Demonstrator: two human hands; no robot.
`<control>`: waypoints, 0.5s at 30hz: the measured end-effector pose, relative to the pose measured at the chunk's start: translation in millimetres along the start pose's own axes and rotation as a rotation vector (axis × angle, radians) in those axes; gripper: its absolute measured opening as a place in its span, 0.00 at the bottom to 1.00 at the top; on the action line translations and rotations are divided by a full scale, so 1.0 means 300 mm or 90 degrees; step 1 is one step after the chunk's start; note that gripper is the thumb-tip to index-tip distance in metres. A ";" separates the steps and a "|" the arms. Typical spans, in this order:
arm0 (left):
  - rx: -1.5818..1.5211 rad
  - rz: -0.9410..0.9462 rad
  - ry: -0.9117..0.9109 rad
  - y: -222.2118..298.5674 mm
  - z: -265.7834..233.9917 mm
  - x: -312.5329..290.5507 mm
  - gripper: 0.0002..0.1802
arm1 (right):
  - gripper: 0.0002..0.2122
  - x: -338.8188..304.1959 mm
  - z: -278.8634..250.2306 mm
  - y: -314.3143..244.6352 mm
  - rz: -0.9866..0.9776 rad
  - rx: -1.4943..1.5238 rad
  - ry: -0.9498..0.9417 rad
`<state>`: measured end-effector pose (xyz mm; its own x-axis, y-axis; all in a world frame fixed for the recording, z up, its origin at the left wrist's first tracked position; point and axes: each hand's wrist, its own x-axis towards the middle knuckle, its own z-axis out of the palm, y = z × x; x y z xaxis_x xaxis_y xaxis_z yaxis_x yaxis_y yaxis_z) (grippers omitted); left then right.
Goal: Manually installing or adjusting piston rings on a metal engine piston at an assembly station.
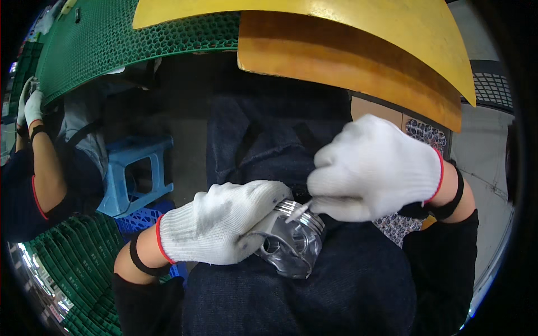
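Observation:
A shiny metal engine piston [300, 255] is held above my lap, tilted, with its ring grooves toward the top and a pin hole in its side. My left hand [218, 224], in a white knitted glove with grey smudges, is closed around the piston's left side. My right hand [375, 173], also gloved and slightly blurred, is closed in a pinch on a small pale stick [298, 212]. The stick's tip lies against the grooved band of the piston. The fingertips of my right hand are partly hidden by the glove's folds.
Ahead are a yellow board [336, 12], an orange-brown board [336, 53] and a green honeycomb-patterned mat [129, 33]. At left are a co-worker's gloved hands [32, 106], a blue stool [134, 168] and stacked green crates [73, 274]. Metal parts [426, 134] lie at right.

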<state>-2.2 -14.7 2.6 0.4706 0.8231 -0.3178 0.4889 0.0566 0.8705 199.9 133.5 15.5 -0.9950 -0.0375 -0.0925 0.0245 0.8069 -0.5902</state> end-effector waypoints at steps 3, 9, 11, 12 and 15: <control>-0.045 -0.011 0.021 -0.021 0.020 -0.005 0.30 | 0.14 -0.060 0.031 -0.007 -0.021 -0.027 0.060; -0.100 -0.030 0.051 -0.054 0.048 -0.042 0.30 | 0.14 -0.113 0.055 -0.043 0.012 0.020 -0.067; -0.095 -0.037 0.050 -0.053 0.050 -0.043 0.30 | 0.14 -0.127 0.083 -0.040 0.026 0.091 -0.059; -0.087 -0.035 0.054 -0.056 0.054 -0.041 0.31 | 0.14 -0.131 0.092 -0.037 0.026 0.114 -0.061; -0.095 -0.030 0.051 -0.064 0.049 -0.040 0.28 | 0.13 -0.130 0.109 -0.025 0.015 0.184 -0.062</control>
<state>-6.5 -33.8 -15.8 0.3876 0.8594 -0.3334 0.3917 0.1739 0.9035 241.8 109.7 -2.8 -0.9803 -0.0875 -0.1773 0.0885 0.6076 -0.7893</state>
